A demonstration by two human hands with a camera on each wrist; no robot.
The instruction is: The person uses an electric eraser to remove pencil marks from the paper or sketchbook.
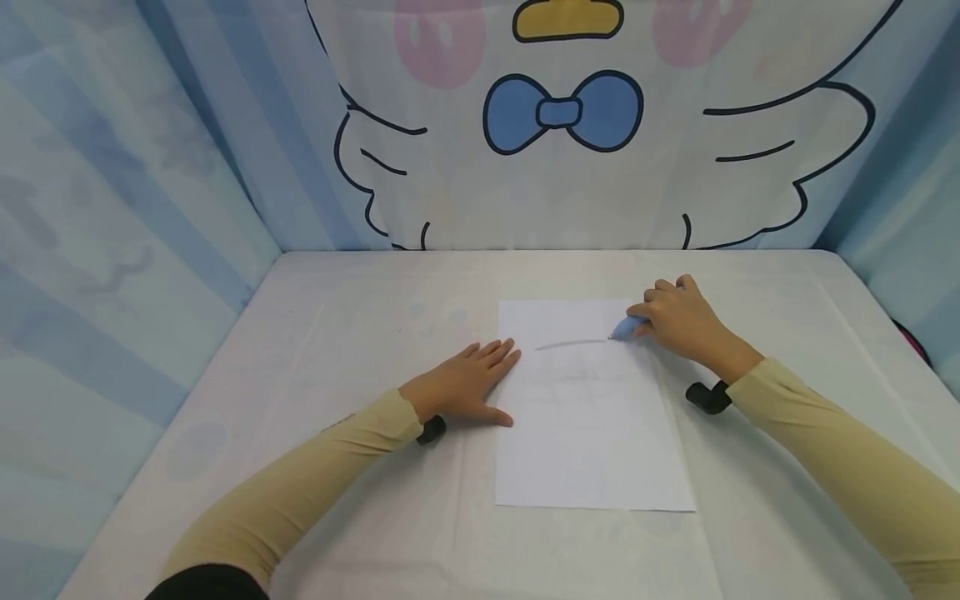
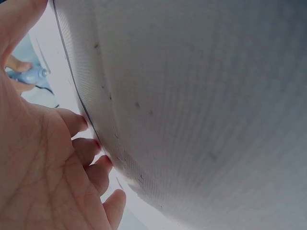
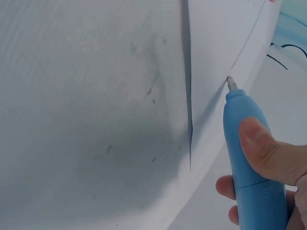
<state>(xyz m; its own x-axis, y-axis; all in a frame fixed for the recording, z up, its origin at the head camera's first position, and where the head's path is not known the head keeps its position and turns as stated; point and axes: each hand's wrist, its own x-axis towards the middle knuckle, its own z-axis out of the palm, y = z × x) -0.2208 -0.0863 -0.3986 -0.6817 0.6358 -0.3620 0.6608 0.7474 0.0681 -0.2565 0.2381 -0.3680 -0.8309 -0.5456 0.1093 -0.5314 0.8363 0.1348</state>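
Note:
A white sheet of paper lies on the table, with a thin grey line across its upper part. My right hand grips a thick light-blue pen whose metal tip touches the paper at the line's right end. In the right wrist view the thumb presses along the pen's barrel and fingertips show behind it. My left hand lies flat at the paper's left edge, fingers extended and thumb spread. The left wrist view shows its palm close up, fingertips at the paper's edge.
A pale cloth covers the table. Behind it hangs a curtain printed with a cartoon figure and blue bow tie; a blue-and-white curtain hangs at the left. A black wrist device sits under the right wrist.

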